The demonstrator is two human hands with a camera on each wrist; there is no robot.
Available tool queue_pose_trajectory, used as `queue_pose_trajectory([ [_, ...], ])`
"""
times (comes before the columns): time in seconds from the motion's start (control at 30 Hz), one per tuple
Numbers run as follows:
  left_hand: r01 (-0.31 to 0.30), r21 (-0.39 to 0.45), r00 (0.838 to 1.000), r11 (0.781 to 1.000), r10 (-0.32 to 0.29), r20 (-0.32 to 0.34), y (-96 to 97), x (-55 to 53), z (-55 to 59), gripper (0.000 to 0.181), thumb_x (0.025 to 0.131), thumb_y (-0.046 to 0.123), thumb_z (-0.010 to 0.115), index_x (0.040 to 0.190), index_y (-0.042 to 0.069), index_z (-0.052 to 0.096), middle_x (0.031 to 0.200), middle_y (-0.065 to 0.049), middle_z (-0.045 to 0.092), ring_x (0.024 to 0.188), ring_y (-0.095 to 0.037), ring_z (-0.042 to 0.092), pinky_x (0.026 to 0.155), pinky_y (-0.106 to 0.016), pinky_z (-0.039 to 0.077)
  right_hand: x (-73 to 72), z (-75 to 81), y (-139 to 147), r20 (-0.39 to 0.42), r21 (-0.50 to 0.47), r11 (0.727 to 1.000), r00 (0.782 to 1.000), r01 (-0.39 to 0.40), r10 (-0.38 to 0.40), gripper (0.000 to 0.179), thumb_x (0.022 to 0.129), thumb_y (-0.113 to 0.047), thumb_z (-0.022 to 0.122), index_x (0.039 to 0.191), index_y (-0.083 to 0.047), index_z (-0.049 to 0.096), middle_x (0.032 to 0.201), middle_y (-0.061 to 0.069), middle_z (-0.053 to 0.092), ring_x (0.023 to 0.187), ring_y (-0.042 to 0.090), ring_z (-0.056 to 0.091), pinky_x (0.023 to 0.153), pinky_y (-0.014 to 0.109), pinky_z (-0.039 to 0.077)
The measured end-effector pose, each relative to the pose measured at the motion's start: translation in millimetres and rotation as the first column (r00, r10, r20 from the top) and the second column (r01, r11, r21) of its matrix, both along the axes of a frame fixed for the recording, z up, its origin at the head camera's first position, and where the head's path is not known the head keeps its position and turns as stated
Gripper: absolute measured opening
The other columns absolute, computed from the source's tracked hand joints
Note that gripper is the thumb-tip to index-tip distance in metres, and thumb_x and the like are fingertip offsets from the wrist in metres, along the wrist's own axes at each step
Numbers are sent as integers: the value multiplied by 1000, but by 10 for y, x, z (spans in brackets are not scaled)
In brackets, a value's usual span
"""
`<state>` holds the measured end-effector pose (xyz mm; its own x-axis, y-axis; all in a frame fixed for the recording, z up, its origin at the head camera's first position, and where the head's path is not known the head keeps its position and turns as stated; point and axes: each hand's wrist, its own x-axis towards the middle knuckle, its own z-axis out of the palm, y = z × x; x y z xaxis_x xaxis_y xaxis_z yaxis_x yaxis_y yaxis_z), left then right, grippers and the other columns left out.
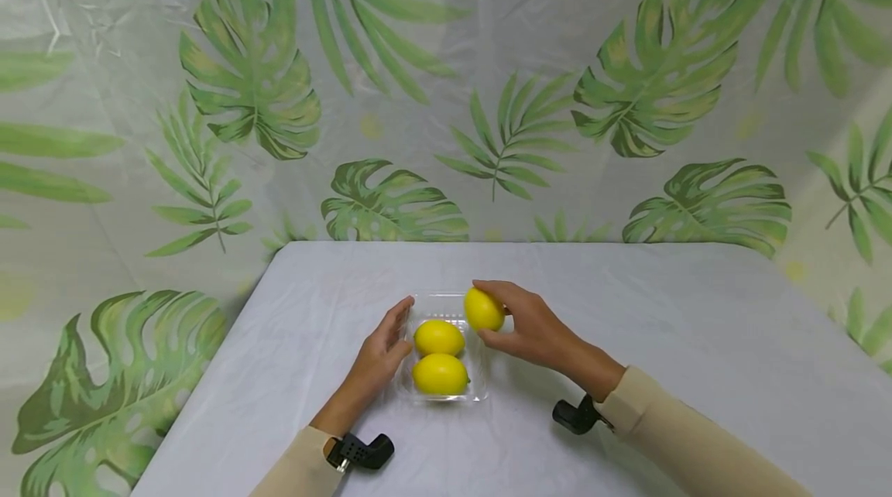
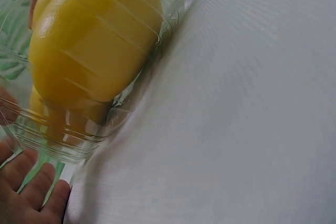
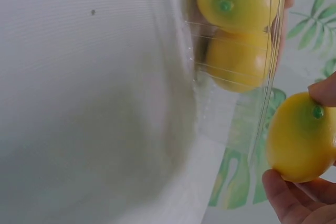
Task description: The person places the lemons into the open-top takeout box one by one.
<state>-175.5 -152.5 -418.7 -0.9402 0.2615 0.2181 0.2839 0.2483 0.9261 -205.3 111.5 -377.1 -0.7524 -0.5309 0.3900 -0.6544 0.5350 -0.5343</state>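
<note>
My right hand (image 1: 533, 327) pinches a yellow lemon (image 1: 484, 309) between thumb and fingers, over the right rim of a clear plastic container (image 1: 477, 387). In the right wrist view this lemon (image 3: 299, 140) shows a green tip and is held beside the container's wall. Two more lemons lie inside the container, a front lemon (image 1: 440, 375) and one behind it (image 1: 439, 337). Along the container's left side rests my left hand (image 1: 382, 346), its fingers extended and its thumb near the rim. In the left wrist view those fingers (image 2: 39, 187) are right by the ribbed clear wall.
The container stands on a table with a white cloth (image 1: 627, 311). Behind the table hangs a leaf-patterned sheet (image 1: 516, 25). A black wrist camera (image 1: 369, 452) sits on the left wrist and another black camera (image 1: 574, 415) on the right.
</note>
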Motion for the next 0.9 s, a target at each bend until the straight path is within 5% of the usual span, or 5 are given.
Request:
queue_pose_trajectory([
  [0.57,2,-6,1000,1000,-2,-10,-2,-9,-24,61,92,-7,45,150,-1,27,155,-16,29,142,-32,28,113,-49,26,-104,-35,-94,25,-3,1000,999,-29,29,64,82,-15,71,140,-3,47,136,9,53,106,17,57,87,32,54],
  [0.8,-24,-11,999,1000,23,-44,-48,-201,-347,63,93,-2,46,151,15,29,156,-3,31,142,-23,31,114,-46,27,-133,-41,-141,-1,6,998,998,-61,61,63,82,-13,71,139,-4,48,138,8,52,107,17,57,87,31,53],
  [0.9,-28,-9,999,1000,27,-43,-40,-203,-352,63,93,-3,46,151,16,30,155,-3,32,141,-23,31,113,-46,27,-128,-52,-148,-4,17,998,998,-68,68,62,82,-14,71,139,-5,49,138,7,51,111,18,56,91,33,53],
])
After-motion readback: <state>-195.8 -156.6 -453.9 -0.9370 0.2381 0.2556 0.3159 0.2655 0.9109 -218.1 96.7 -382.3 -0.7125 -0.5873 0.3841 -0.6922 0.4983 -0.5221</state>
